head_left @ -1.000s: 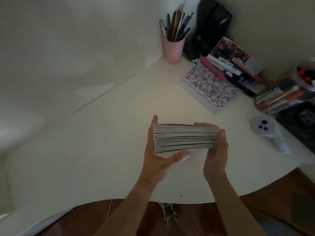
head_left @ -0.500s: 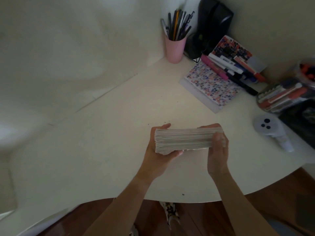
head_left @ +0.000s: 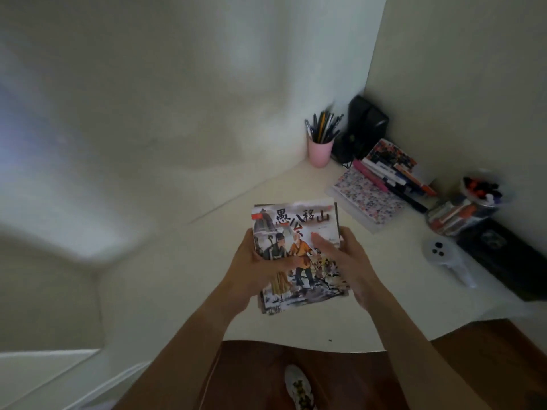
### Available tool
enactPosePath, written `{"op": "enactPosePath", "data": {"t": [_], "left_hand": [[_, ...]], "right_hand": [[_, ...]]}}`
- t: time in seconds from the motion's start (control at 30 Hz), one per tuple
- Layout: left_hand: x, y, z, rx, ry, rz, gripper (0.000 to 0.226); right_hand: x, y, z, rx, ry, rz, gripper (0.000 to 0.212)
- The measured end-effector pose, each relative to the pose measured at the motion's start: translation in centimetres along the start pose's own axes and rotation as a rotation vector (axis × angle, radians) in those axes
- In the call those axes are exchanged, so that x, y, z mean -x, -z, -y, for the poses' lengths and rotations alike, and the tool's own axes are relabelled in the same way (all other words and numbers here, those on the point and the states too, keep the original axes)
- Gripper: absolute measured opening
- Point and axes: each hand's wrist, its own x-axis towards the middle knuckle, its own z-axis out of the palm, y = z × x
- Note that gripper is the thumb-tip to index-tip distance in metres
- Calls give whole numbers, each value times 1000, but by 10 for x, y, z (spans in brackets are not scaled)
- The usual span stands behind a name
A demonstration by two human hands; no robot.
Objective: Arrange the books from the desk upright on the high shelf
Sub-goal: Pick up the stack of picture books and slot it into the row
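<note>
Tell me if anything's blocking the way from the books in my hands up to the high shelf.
Cannot tell: the shelf is out of view. Both the left hand and right hand grip the stack of books, with only bare wall above.

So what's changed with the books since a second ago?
The stack of books, seen edge-on before, has been tipped so its cover faces the camera. The left hand and right hand still grip its sides. The pink cup and white controller lie unmoved on the desk.

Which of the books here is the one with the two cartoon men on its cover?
The top book of the stack held by the left hand and right hand; the books by the wall show only spines and patterned covers.
</note>
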Motion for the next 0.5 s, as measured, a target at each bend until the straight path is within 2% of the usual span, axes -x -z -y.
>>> {"op": "enactPosePath", "data": {"t": [0.07, 0.1, 0.2, 0.23, 0.27, 0.3, 0.37, 0.43, 0.5], "left_hand": [[29, 21, -35, -25, 1, -36, 76], [43, 31, -52, -57, 1, -68, 78], [87, 55, -105, -242, -45, -196, 79], [103, 61, -121, -334, -67, -239, 78], [118, 66, -136, -425, -87, -276, 76], [133, 71, -148, -494, -110, -303, 75], [166, 80, -166, -454, -144, -267, 72], [197, 89, -179, -262, -171, -150, 74], [224, 95, -187, -182, -184, -109, 75]], "right_hand": [[21, -18, 28, -46, -5, 68, 48], [33, -29, 43, -54, -17, 92, 49], [64, -65, 82, -180, -57, 96, 108], [74, -73, 91, -250, -35, 106, 111], [82, -82, 101, -311, -3, 142, 101], [94, -88, 113, -356, 4, 181, 81], [115, -101, 127, -453, -43, 278, 54], [134, -115, 136, -612, -71, 440, 50], [149, -131, 144, -756, -82, 594, 58]]}}
